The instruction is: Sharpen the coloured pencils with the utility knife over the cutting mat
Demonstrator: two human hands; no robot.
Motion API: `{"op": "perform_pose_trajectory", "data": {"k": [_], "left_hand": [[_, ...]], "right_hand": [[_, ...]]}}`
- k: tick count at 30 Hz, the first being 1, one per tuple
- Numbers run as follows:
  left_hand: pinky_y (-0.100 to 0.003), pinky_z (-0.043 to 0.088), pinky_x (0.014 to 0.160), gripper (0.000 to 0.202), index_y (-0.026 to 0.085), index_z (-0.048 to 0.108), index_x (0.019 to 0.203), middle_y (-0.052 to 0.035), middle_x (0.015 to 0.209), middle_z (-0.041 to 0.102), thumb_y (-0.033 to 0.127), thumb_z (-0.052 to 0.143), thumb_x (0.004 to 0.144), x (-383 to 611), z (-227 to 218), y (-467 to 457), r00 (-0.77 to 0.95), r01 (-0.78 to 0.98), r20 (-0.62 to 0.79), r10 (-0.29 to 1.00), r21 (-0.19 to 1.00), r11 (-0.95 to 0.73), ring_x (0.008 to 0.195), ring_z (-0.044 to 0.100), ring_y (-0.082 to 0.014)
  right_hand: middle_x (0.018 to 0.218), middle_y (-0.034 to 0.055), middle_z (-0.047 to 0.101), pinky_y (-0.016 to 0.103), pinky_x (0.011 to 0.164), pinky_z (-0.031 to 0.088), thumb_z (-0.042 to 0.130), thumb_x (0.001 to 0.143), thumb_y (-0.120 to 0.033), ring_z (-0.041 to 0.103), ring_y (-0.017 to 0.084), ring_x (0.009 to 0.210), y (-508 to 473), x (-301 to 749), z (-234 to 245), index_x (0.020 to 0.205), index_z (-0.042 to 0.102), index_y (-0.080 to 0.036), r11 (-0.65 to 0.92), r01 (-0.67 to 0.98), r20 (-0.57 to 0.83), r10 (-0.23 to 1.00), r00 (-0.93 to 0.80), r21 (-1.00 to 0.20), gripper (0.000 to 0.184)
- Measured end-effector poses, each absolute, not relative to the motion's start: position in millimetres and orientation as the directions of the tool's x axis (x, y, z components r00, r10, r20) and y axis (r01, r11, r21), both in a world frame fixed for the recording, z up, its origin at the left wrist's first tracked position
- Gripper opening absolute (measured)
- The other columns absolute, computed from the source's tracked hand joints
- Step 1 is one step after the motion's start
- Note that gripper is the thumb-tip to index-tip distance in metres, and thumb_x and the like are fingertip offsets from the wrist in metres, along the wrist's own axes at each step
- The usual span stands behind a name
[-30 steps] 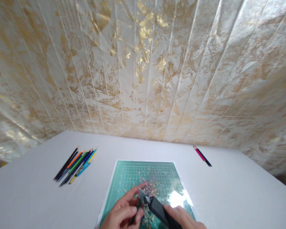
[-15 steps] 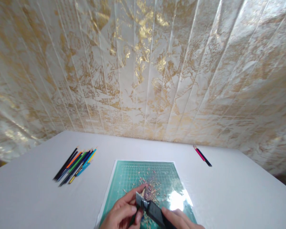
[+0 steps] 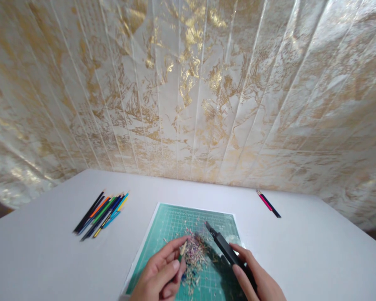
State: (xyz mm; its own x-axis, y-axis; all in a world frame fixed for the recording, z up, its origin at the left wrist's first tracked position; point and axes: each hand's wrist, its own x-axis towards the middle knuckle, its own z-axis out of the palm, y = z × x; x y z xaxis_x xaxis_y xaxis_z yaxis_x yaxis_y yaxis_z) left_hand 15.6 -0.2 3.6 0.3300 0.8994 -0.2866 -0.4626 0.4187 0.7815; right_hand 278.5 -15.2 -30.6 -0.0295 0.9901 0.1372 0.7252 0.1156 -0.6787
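In my left hand (image 3: 161, 271) a dark green pencil (image 3: 181, 253) is pinched between thumb and fingers, its bare wood end pointing up and away. My right hand (image 3: 257, 271) grips a black utility knife (image 3: 226, 247); its blade end points up and to the left, apart from the pencil. Under both hands lies a green cutting mat (image 3: 163, 221) with a printed grid. A heap of pencil shavings (image 3: 194, 253) covers the mat's middle, just right of the pencil.
Several coloured pencils (image 3: 103, 215) lie in a bunch at the left of the white table (image 3: 44, 251). A pink and a black pencil (image 3: 271, 205) rest side by side at the far right. A gold-patterned curtain (image 3: 188, 92) hangs behind the table's back edge.
The knife has swung away from the pencil, up and to the right, and more of my right hand shows. My left hand still holds the pencil. The view has shifted slightly.
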Motion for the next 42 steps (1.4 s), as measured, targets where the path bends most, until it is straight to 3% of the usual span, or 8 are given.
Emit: {"op": "perform_pose_trajectory", "data": {"k": [6, 10, 13, 17, 21, 28, 35, 42], "left_hand": [[-0.015, 0.007, 0.04, 0.048, 0.027, 0.06, 0.126, 0.0055, 0.07, 0.046, 0.039, 0.067, 0.08, 14.7, 22.7, 8.7, 0.216, -0.356, -0.224, 0.95, 0.888, 0.29, 0.047, 0.017, -0.0031], [-0.017, 0.019, 0.039, 0.048, 0.021, 0.06, 0.126, 0.0064, 0.071, 0.044, 0.039, 0.061, 0.082, 3.1, 40.8, 20.3, 0.189, -0.022, -0.187, 0.964, 0.981, 0.195, 0.045, 0.022, -0.0055], [-0.022, 0.043, 0.069, 0.04, 0.02, 0.067, 0.115, 0.0018, 0.081, 0.053, 0.029, 0.064, 0.075, -13.8, 43.9, 22.3, 0.13, 0.204, -0.015, 0.991, 0.979, -0.012, 0.078, 0.053, -0.0153], [-0.031, 0.042, 0.092, 0.041, 0.019, 0.067, 0.111, -0.0021, 0.092, 0.057, 0.025, 0.056, 0.072, -44.9, 40.8, 19.3, 0.149, 0.372, -0.005, 0.989, 0.927, -0.051, 0.1, 0.056, -0.0225], [-0.032, 0.043, 0.09, 0.037, 0.02, 0.064, 0.107, -0.0048, 0.094, 0.061, 0.025, 0.046, 0.075, -79.7, 40.5, 17.0, 0.171, 0.64, 0.049, 0.984, 0.754, -0.149, 0.1, 0.059, -0.0241], [-0.033, 0.044, 0.083, 0.02, 0.02, 0.062, 0.082, -0.0041, 0.087, 0.064, 0.016, 0.048, 0.068, -99.3, 37.2, 12.3, 0.195, 0.757, -0.024, 0.98, 0.64, -0.135, 0.087, 0.063, -0.0246], [-0.026, 0.043, 0.073, 0.018, 0.022, 0.064, 0.078, 0.0008, 0.084, 0.063, 0.015, 0.052, 0.066, -89.3, 49.7, -12.8, 0.242, 0.79, -0.164, 0.956, 0.606, -0.096, 0.081, 0.062, -0.0199], [-0.025, 0.041, 0.07, 0.012, 0.023, 0.062, 0.077, 0.001, 0.085, 0.063, 0.017, 0.055, 0.069, -88.1, 44.4, -29.2, 0.23, 0.878, -0.262, 0.937, 0.471, -0.083, 0.079, 0.063, -0.0185]], "right_hand": [[0.112, 0.0033, 0.071, 0.026, 0.083, 0.051, 0.041, 0.095, -0.052, 0.068, 0.019, 0.099, -13.5, 279.5, -8.1, 0.127, 0.053, -0.031, 0.132, 0.657, 0.136, 0.99, -0.046, -0.742, 0.04], [0.102, 0.003, 0.07, 0.026, 0.079, 0.05, 0.037, 0.097, -0.053, 0.067, 0.018, 0.089, -12.8, 283.9, 4.5, 0.126, 0.052, -0.028, 0.136, 0.625, 0.126, 0.99, -0.061, -0.768, 0.041], [0.098, 0.0027, 0.07, 0.026, 0.077, 0.05, 0.038, 0.096, -0.053, 0.067, 0.018, 0.085, -15.7, 284.4, 10.4, 0.127, 0.052, -0.028, 0.118, 0.619, 0.081, 0.993, -0.088, -0.776, 0.042], [0.1, 0.0033, 0.071, 0.025, 0.068, 0.051, 0.04, 0.093, -0.058, 0.067, 0.019, 0.083, -22.8, 278.7, 14.8, 0.124, 0.056, -0.03, 0.108, 0.577, 0.086, 0.994, -0.067, -0.809, 0.045], [0.085, -0.0005, 0.069, 0.022, 0.053, 0.044, 0.041, 0.091, -0.061, 0.061, 0.017, 0.066, -29.2, 272.3, 10.3, 0.118, 0.061, -0.03, 0.105, 0.517, 0.144, 0.989, 0.037, -0.85, 0.046], [0.067, -0.0034, 0.061, 0.024, 0.052, 0.044, 0.038, 0.094, -0.056, 0.055, 0.016, 0.053, -30.9, 275.3, -8.6, 0.124, 0.058, -0.026, 0.15, 0.555, 0.16, 0.987, -0.032, -0.818, 0.047], [0.111, 0.0015, 0.071, 0.024, 0.073, 0.052, 0.04, 0.096, -0.05, 0.068, 0.02, 0.088, -31.0, 290.6, -22.1, 0.127, 0.055, -0.031, 0.2, 0.62, 0.205, 0.977, -0.065, -0.758, 0.039], [0.104, 0.0006, 0.07, 0.022, 0.071, 0.052, 0.035, 0.098, -0.049, 0.069, 0.016, 0.082, -32.1, 297.0, -29.5, 0.13, 0.049, -0.032, 0.199, 0.674, 0.192, 0.978, -0.085, -0.712, 0.039]]}}
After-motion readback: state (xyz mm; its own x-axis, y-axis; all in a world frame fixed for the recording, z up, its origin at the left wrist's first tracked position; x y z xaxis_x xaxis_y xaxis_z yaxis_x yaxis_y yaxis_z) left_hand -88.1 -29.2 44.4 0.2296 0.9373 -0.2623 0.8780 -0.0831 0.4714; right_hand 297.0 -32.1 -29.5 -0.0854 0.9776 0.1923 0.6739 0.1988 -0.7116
